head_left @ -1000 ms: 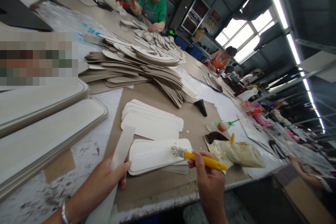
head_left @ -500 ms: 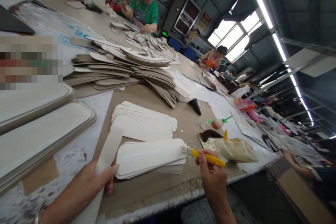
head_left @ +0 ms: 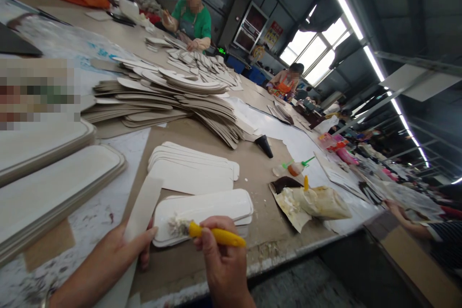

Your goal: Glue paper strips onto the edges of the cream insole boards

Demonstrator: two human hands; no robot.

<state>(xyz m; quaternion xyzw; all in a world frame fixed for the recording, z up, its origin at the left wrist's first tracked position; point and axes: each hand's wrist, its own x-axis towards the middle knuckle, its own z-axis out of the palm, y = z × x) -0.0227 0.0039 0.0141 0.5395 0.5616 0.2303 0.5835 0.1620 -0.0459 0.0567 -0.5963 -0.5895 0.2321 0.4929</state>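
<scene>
My right hand [head_left: 224, 255] grips a brush [head_left: 218, 236] by its yellow handle, and the whitish, glue-caked bristles press on the left part of a white rounded panel [head_left: 216, 205]. Wet streaks shine on that panel, which lies on a few similar pieces. In my left hand [head_left: 126, 245] is a long pale strip [head_left: 144, 207], held between thumb and fingers; the thumb tip touches the panel's left end. Just behind sits a fanned stack of white panels [head_left: 193, 166]. An opened glue bag [head_left: 317, 202] with whitish paste lies to the right.
Large piles of cut panels [head_left: 162, 91] stand behind, with thick stacks [head_left: 61, 187] at the left. A black cone [head_left: 264, 146] and a small bottle with a green tip [head_left: 296, 168] lie beyond the glue bag. A co-worker in green [head_left: 195, 19] sits across the table.
My right hand has swept the brush leftward along the panel, from its right end to near its left end. My left hand still holds the strip; the view has shifted slightly.
</scene>
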